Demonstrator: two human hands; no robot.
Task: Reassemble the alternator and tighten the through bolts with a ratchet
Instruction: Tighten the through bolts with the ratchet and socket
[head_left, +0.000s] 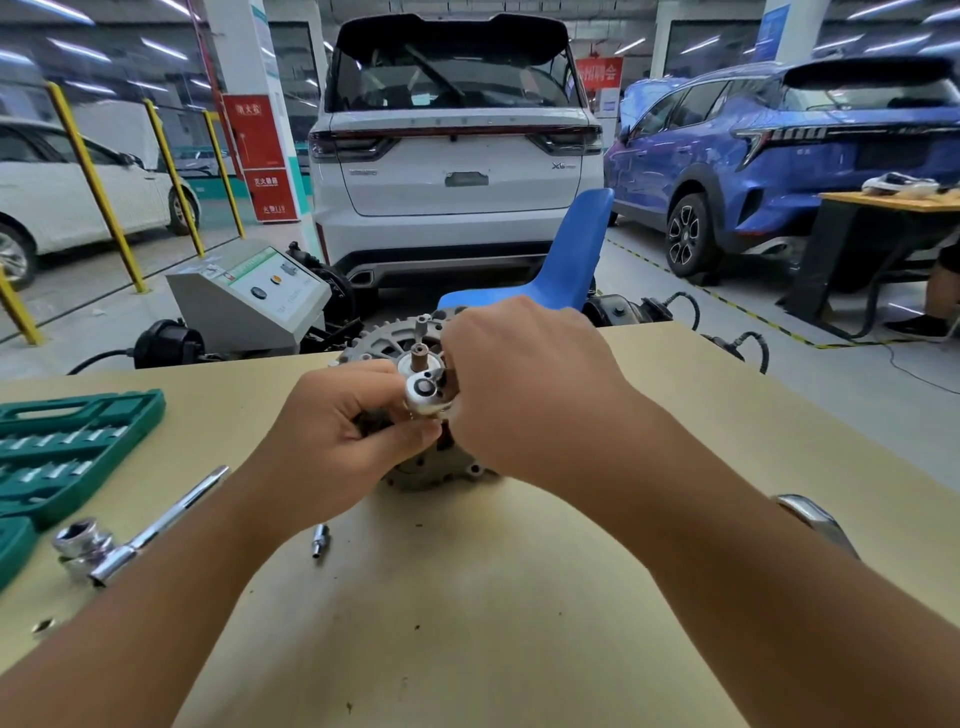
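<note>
Landmark: the grey cast-metal alternator (415, 470), standing on the far middle of the tan bench (519, 597) with its rusty brown shaft (418, 358) pointing up. Well to the left of the alternator, at the bench edge, lies the open green plastic socket case (67, 447); nearer to it, still left and toward the viewer, a chrome ratchet with a large socket fitted (130, 535) rests flat, and just in front of the alternator, slightly left, a small loose chrome socket (320, 540) lies on its side. The left hand (332, 447) is curled against the alternator's left flank, fingers pinching at the base of a small round chrome ratchet head (426, 395) seated beside the shaft. The right hand (524, 384) is closed over the right side of the alternator, apparently round the handle of that tool, which is hidden beneath it. The step appears to be running down a through bolt. To do it well, keep the left fingers steadying the head square over the bolt so the socket does not cam off, brace the housing against turning, swing in short arcs clear of the shaft, and snug the bolts evenly in turn rather than fully tightening one.
</note>
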